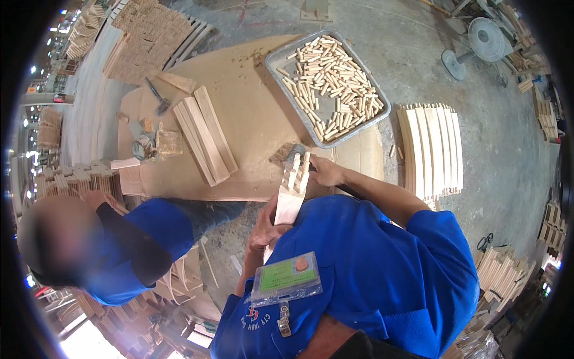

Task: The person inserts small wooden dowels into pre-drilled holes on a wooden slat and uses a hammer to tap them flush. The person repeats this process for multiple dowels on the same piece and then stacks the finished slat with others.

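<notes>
My left hand (266, 226) is closed around a pale wooden piece (289, 206), held upright against my body. From its top end stick out a few wooden dowels (295, 170). Beside them, my right hand (324, 172) grips a hammer, whose dark head (294, 152) shows just behind the dowel tips. Most of the hammer's handle is hidden by my hand and forearm. Beyond my right hand, a grey tray (328, 145) full of loose dowels (341, 78) rests on the cardboard-covered table (251, 107).
Left on the table lie wooden bars (203, 137), another hammer (158, 99) and small tins (142, 146). A co-worker in blue (155, 230) is at the near left. Stacked curved wood pieces (431, 149) stand to the right; a fan (487, 39) is at the far right.
</notes>
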`<move>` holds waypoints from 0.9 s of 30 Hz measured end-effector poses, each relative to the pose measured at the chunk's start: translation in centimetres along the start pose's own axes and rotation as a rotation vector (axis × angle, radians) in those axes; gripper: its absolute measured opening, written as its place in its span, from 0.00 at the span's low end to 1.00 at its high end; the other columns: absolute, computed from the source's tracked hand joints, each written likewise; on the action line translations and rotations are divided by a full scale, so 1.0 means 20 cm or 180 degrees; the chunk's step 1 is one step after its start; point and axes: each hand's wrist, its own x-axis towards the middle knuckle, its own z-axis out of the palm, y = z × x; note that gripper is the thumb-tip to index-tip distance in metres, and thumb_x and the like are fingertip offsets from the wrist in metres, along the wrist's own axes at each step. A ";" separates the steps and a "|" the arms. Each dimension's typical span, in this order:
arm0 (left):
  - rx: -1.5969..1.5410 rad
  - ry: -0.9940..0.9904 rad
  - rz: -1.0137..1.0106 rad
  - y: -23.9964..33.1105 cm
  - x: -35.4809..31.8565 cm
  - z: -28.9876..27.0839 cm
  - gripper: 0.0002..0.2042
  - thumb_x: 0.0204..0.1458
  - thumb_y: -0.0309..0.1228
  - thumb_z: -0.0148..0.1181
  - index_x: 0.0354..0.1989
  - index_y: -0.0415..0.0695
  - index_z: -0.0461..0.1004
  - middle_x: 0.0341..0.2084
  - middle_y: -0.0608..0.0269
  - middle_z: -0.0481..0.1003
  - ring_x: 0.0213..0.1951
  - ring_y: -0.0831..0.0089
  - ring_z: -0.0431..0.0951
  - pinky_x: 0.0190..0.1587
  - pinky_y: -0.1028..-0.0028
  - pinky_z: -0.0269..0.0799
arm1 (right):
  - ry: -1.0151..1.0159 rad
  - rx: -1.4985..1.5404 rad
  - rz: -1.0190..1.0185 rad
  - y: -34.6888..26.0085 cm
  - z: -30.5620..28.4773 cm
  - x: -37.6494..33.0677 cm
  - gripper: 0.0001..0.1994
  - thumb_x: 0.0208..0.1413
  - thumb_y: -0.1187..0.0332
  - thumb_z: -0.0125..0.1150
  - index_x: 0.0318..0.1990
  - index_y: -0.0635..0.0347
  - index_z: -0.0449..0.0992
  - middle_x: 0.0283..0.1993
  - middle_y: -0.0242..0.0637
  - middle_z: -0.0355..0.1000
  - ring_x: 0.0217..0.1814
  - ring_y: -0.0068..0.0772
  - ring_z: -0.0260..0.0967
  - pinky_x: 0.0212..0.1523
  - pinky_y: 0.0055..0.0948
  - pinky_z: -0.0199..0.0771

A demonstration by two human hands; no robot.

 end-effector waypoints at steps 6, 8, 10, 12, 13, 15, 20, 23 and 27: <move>-0.0599 0.0052 -0.0074 0.03 0.01 0.07 0.54 0.34 0.44 0.86 0.72 0.36 0.64 0.60 0.59 0.75 0.61 0.69 0.73 0.66 0.68 0.65 | 0.0683 0.0729 0.0209 -0.19 -0.34 -0.36 0.22 0.71 0.64 0.60 0.67 0.67 0.68 0.41 0.46 0.77 0.43 0.39 0.76 0.46 0.37 0.76; -0.0598 0.0050 -0.0112 0.02 0.00 0.08 0.54 0.34 0.44 0.86 0.72 0.37 0.64 0.60 0.59 0.75 0.61 0.69 0.73 0.66 0.68 0.65 | 0.1086 0.1211 0.0337 -0.29 -0.46 -0.43 0.25 0.74 0.63 0.57 0.72 0.66 0.65 0.33 0.28 0.69 0.33 0.17 0.63 0.35 0.22 0.69; -0.0574 0.0022 -0.0118 0.02 0.00 0.08 0.53 0.35 0.43 0.86 0.72 0.37 0.64 0.60 0.58 0.75 0.61 0.69 0.73 0.66 0.68 0.66 | 0.1714 0.1277 0.0101 -0.33 -0.54 -0.48 0.26 0.73 0.61 0.59 0.71 0.66 0.67 0.31 0.28 0.68 0.32 0.19 0.65 0.35 0.25 0.72; -0.0518 -0.0055 -0.0133 0.05 0.01 0.07 0.53 0.35 0.43 0.86 0.72 0.36 0.64 0.60 0.58 0.75 0.62 0.69 0.73 0.66 0.68 0.66 | 0.2105 0.1339 0.0141 -0.40 -0.60 -0.52 0.26 0.71 0.61 0.62 0.69 0.68 0.69 0.34 0.36 0.76 0.37 0.25 0.74 0.40 0.30 0.77; -0.0466 -0.0075 -0.0147 0.07 0.02 0.07 0.54 0.35 0.43 0.86 0.72 0.36 0.63 0.60 0.58 0.75 0.62 0.69 0.73 0.66 0.68 0.66 | 0.2123 0.0904 -0.0120 -0.39 -0.59 -0.53 0.26 0.70 0.61 0.63 0.68 0.69 0.70 0.38 0.41 0.78 0.40 0.30 0.77 0.42 0.32 0.78; -0.0368 -0.0109 -0.0168 0.11 0.04 0.09 0.54 0.35 0.43 0.86 0.72 0.35 0.63 0.60 0.58 0.75 0.62 0.69 0.73 0.66 0.67 0.66 | 0.2120 0.0022 -0.0633 -0.38 -0.57 -0.54 0.25 0.69 0.62 0.65 0.66 0.70 0.72 0.44 0.50 0.82 0.46 0.39 0.82 0.46 0.35 0.80; -0.0388 -0.0155 -0.0106 0.11 0.03 0.08 0.56 0.36 0.43 0.86 0.74 0.33 0.60 0.63 0.55 0.73 0.64 0.66 0.72 0.68 0.66 0.64 | 0.1331 0.0119 -0.0363 -0.45 -0.66 -0.56 0.22 0.68 0.63 0.65 0.63 0.67 0.75 0.53 0.55 0.81 0.54 0.49 0.82 0.53 0.39 0.81; -0.0367 -0.0156 -0.0035 0.10 0.05 0.09 0.57 0.36 0.44 0.85 0.75 0.33 0.58 0.64 0.54 0.72 0.65 0.65 0.71 0.69 0.65 0.62 | 0.2071 0.0714 0.0269 -0.46 -0.72 -0.52 0.23 0.69 0.62 0.64 0.65 0.68 0.74 0.50 0.52 0.83 0.52 0.45 0.83 0.52 0.37 0.80; -0.0134 -0.0223 -0.0009 0.12 0.07 0.09 0.57 0.37 0.46 0.84 0.75 0.33 0.58 0.65 0.54 0.72 0.66 0.65 0.70 0.70 0.65 0.62 | 0.2480 -0.0341 -0.0976 -0.39 -0.60 -0.50 0.23 0.68 0.65 0.65 0.65 0.68 0.74 0.41 0.52 0.81 0.39 0.41 0.81 0.46 0.36 0.80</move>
